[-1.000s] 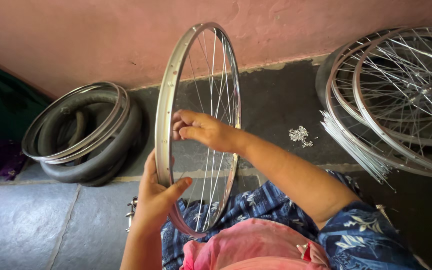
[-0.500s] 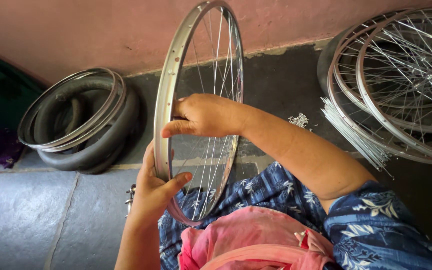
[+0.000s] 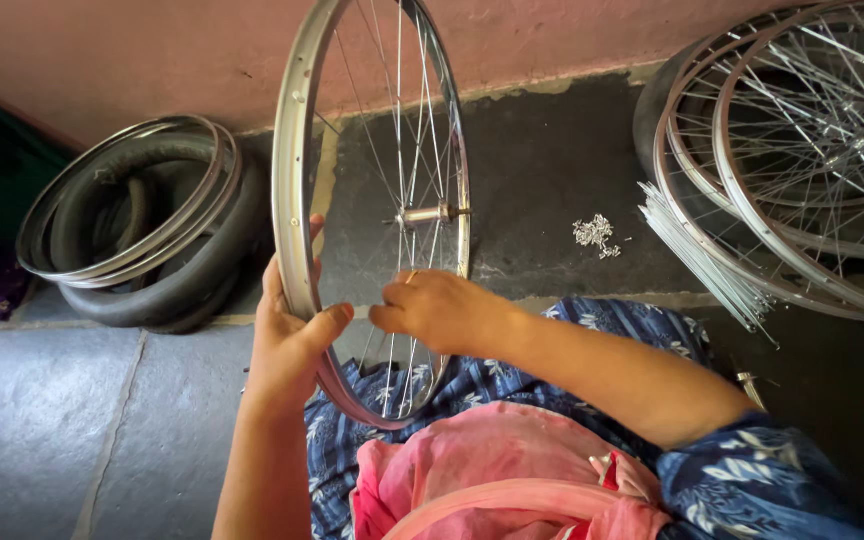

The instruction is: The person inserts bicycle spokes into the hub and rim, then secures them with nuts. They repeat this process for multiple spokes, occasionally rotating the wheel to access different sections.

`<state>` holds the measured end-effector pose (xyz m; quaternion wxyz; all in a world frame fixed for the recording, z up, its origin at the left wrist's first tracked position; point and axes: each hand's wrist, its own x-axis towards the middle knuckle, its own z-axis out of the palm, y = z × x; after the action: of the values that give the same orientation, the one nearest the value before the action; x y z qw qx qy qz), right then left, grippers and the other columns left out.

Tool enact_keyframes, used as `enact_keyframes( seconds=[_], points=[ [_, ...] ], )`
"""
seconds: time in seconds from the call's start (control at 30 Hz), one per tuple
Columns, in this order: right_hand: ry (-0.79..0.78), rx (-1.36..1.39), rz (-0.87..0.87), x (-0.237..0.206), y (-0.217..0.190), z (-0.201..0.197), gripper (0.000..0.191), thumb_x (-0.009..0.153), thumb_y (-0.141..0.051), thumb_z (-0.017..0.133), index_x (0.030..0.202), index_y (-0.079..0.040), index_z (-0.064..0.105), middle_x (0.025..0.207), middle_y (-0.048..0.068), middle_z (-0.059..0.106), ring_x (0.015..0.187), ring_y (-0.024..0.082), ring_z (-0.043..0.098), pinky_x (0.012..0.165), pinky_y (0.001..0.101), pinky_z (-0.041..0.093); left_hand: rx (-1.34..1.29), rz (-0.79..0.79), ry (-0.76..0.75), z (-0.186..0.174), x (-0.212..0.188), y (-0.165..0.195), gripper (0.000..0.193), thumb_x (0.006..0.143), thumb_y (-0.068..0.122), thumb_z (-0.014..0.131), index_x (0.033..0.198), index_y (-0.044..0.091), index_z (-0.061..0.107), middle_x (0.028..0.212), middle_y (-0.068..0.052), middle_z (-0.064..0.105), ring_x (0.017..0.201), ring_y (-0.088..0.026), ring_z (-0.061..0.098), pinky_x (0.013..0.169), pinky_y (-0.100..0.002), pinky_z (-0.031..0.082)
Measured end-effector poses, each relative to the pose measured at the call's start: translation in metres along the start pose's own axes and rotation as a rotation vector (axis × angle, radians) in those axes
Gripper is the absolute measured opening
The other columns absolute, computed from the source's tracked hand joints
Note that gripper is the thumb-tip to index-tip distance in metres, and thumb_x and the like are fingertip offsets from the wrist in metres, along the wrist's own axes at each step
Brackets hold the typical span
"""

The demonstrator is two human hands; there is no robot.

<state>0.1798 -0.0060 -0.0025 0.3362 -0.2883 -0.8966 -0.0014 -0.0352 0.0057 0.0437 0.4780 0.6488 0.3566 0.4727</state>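
The left hand (image 3: 287,340) was clamped on the near edge of a shiny silver spoked bicycle wheel rim (image 3: 297,190), held upright over the lap, its top cut off by the frame. The right hand (image 3: 442,310) pinched closed among the thin spokes below the metal hub (image 3: 427,214); what its fingertips held was too small to make out. Beyond the right hand lay a small pile of silver nipples (image 3: 594,233) on the floor, and left of the left hand, stacked black tyres with rims (image 3: 142,235).

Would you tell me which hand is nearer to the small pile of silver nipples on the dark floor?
Right. The right hand sits among the spokes, just left of the pile; the left hand grips the silver rim farther left.
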Motion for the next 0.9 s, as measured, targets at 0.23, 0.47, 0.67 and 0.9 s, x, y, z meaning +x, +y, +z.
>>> enact_keyframes(
  seconds=[0.23,0.47,0.67,0.9],
  points=[
    [0.069,-0.177,0.071,0.014,-0.001,0.032,0.02,0.087,-0.018,0.064,0.107,-0.014,0.068,0.086,0.006,0.061,0.086,0.028,0.066,0.073,0.041,0.054,0.144,0.05,0.11,0.007,-0.03,-0.027,0.072,0.076,0.001,0.067,0.147,0.003,0.051,0.152,-0.007,0.053,0.106,-0.02,0.056,0.089,-0.036,0.047],
    [0.094,-0.274,0.088,0.017,-0.009,0.031,0.012,0.084,-0.013,0.063,0.095,-0.011,0.06,0.085,0.004,0.058,0.083,0.023,0.064,0.074,0.0366,0.054,0.521,0.256,0.398,0.028,-0.071,-0.066,0.033,0.075,0.0,0.073,0.107,0.0,0.066,0.106,-0.01,0.058,0.084,-0.011,0.056,0.074,-0.023,0.046],
    [0.194,-0.229,0.136,0.013,-0.007,0.028,0.033,0.086,-0.013,0.063,0.118,-0.006,0.061,0.105,0.011,0.065,0.102,0.03,0.066,0.086,0.0405,0.054,-0.157,0.027,0.175,0.006,-0.064,-0.089,0.024,0.075,-0.007,0.062,0.098,-0.002,0.064,0.099,-0.012,0.068,0.076,-0.011,0.061,0.066,-0.023,0.05],
    [0.332,-0.103,0.478,-0.095,0.077,0.063,0.023,0.096,-0.01,0.062,0.119,-0.007,0.066,0.118,0.012,0.07,0.113,0.033,0.067,0.099,0.0447,0.054,-0.022,-0.02,0.24,-0.015,-0.053,-0.074,0.023,0.075,-0.009,0.059,0.097,-0.003,0.063,0.088,-0.009,0.065,0.066,-0.009,0.057,0.059,-0.022,0.045]
  ],
)
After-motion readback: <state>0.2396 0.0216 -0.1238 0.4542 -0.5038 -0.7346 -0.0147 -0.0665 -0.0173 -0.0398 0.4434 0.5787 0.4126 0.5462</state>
